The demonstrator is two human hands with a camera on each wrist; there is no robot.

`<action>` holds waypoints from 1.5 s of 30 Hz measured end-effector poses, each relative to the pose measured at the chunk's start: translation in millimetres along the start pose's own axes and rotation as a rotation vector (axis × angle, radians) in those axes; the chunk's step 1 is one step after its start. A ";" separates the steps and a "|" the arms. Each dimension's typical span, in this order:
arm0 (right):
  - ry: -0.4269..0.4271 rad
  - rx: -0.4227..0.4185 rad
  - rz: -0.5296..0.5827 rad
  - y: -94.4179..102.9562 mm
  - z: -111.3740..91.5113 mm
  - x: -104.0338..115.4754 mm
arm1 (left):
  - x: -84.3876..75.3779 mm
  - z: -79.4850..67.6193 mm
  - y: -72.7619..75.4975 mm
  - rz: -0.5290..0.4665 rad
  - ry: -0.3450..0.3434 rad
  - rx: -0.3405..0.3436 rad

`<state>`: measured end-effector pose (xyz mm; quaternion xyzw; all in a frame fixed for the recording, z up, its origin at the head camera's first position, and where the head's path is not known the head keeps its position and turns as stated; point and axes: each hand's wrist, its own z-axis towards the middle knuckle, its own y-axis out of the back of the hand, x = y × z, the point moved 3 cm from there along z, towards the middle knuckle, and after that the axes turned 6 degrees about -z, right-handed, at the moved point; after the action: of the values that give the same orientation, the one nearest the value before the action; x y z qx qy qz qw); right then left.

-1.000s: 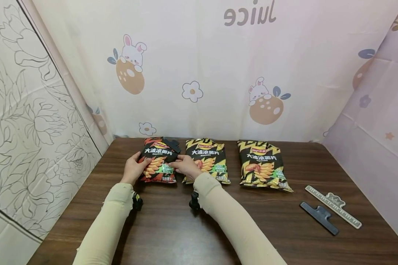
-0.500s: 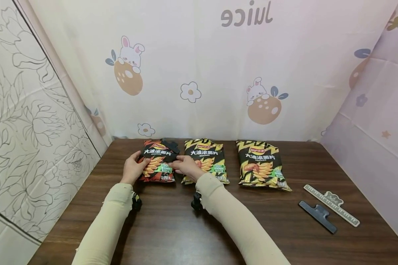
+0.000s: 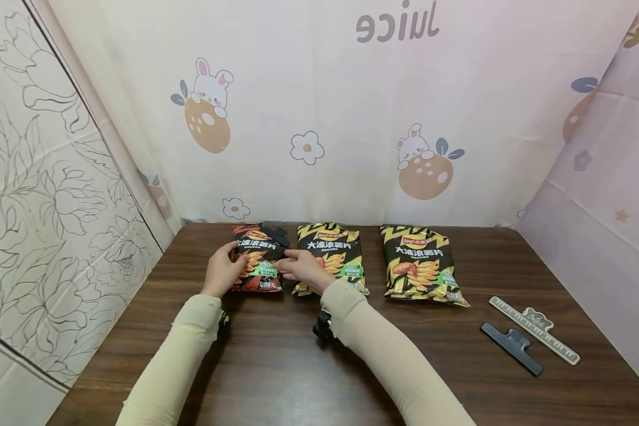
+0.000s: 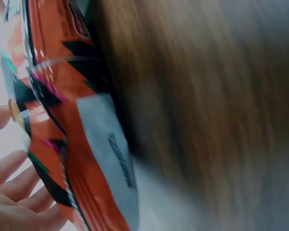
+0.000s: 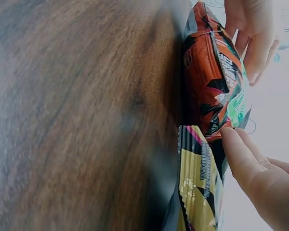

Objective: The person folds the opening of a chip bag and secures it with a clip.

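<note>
In the head view a red and black bag of potato chips [image 3: 261,269] lies at the back left, a black clip [image 3: 277,235] at its top right corner. My left hand [image 3: 225,269] reaches over its left side, thumb over the printed front. In the right wrist view the left fingers hang loosely extended over the bag. My right hand [image 3: 305,269] lies across the lower left of the middle yellow and black chip bag [image 3: 332,239]. Its extended fingertips [image 5: 228,134] are right at the red bag's right edge. The left wrist view shows the red bag's lower end [image 4: 72,144] close up.
A second yellow and black chip bag [image 3: 420,260] lies farther right. Toward the right edge of the dark wooden table [image 3: 277,367] lie a pale ruler-marked clip [image 3: 535,330] and a dark grey clip [image 3: 511,348]. A patterned curtain [image 3: 351,118] hangs behind the table.
My left hand has shifted to the right, farther over the red chip bag. My right hand has moved slightly right. The other bags and the loose clips stay in place.
</note>
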<state>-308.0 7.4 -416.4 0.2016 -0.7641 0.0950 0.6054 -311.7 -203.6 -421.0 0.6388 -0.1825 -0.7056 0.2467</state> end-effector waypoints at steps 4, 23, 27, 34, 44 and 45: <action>0.031 -0.005 -0.026 3.8 -2.9 0.5 | -10.9 -3.9 -6.9 0.022 -0.042 0.016; 0.149 -0.162 -0.247 57.9 -28.4 0.7 | -47.2 -19.1 -37.4 0.013 -0.184 0.040; 0.179 -0.169 -0.278 69.2 -36.2 -1.3 | -50.3 -20.7 -45.3 -0.001 -0.201 0.041; 0.174 -0.225 -0.357 89.3 -47.4 -3.5 | -58.1 -24.0 -58.1 -0.024 -0.223 0.055; 0.156 -0.270 -0.347 118.1 -61.2 -12.3 | -70.4 -27.1 -81.4 -0.063 -0.167 0.144; 0.150 -0.277 -0.348 120.9 -62.3 -13.4 | -71.4 -27.0 -84.0 -0.064 -0.153 0.160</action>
<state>-301.4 143.1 -401.8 0.2376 -0.6765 -0.1018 0.6896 -290.2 -92.4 -414.4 0.6060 -0.2360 -0.7430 0.1579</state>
